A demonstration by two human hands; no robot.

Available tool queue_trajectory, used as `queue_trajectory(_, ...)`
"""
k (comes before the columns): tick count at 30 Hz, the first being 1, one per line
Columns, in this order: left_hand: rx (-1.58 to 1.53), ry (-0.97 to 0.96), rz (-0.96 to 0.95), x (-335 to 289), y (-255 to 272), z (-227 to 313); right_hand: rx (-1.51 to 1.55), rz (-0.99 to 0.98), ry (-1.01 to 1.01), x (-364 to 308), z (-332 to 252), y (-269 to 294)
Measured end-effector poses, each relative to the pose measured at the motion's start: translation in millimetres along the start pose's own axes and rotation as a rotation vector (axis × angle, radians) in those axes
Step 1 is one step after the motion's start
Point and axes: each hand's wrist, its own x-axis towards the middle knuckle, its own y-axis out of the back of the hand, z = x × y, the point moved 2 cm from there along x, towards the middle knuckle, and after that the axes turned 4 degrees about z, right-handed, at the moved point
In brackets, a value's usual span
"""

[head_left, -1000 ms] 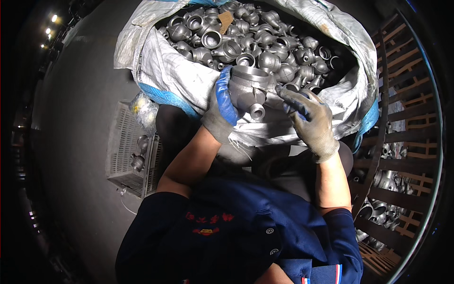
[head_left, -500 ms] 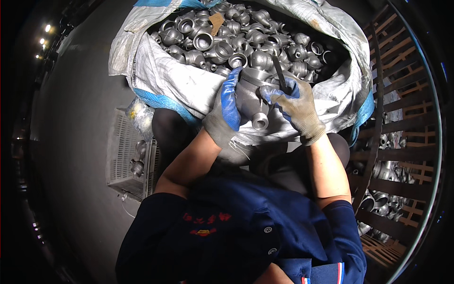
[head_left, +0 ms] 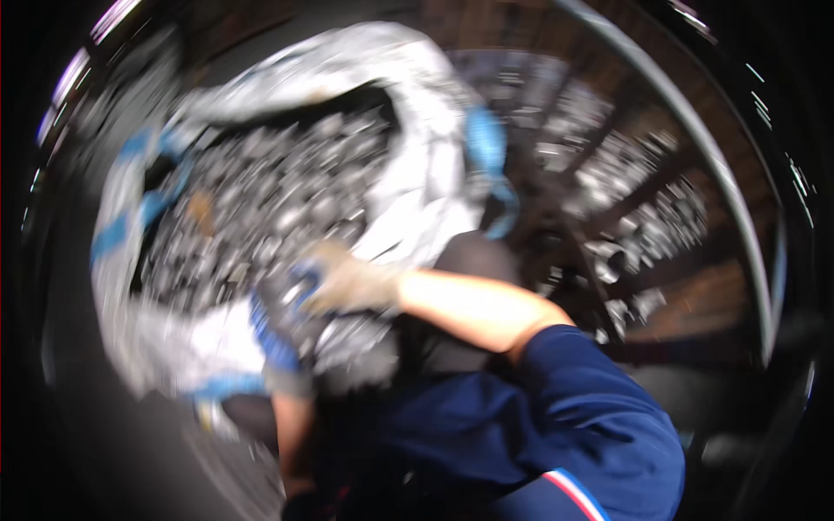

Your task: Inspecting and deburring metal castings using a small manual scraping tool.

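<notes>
The whole view is smeared by motion. My left hand (head_left: 276, 343), in a blue and grey work glove, is closed along the side of a grey metal casting (head_left: 289, 300), a rounded pipe-fitting body. On the casting's right side lies my right hand (head_left: 352, 280) in the same kind of glove. Its fingers are too blurred to read, and the dark rod-shaped tool seen earlier cannot be made out. Both hands are at the near edge of a large white woven sack (head_left: 426, 174) full of similar grey castings (head_left: 287, 187).
A brown scrap (head_left: 201, 213) lies among the castings in the sack. Blue straps (head_left: 486, 143) hang on the sack's sides. To the right, more castings (head_left: 643, 208) show behind dark slats, with a curved metal rail (head_left: 695, 130) along them.
My view has swung round, so the sack sits further left and the slatted side takes up more of the right. Both hands stay together at the casting; the rod-shaped tool is lost in blur.
</notes>
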Motion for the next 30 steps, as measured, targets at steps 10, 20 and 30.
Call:
queue_trajectory(10,-0.191,-0.072,-0.057,59.0,-70.1,44.9,-0.198,0.142,-0.075,-26.9,-13.9,30.8)
queue_trajectory(20,-0.365,0.000,-0.073,68.8,-69.9,66.5,-0.214,0.156,0.082,-57.9,-35.5,40.9)
queue_trajectory(30,-0.507,0.194,-0.051,54.2,-50.8,54.3,-0.204,0.045,0.198,-58.7,-48.9,17.9)
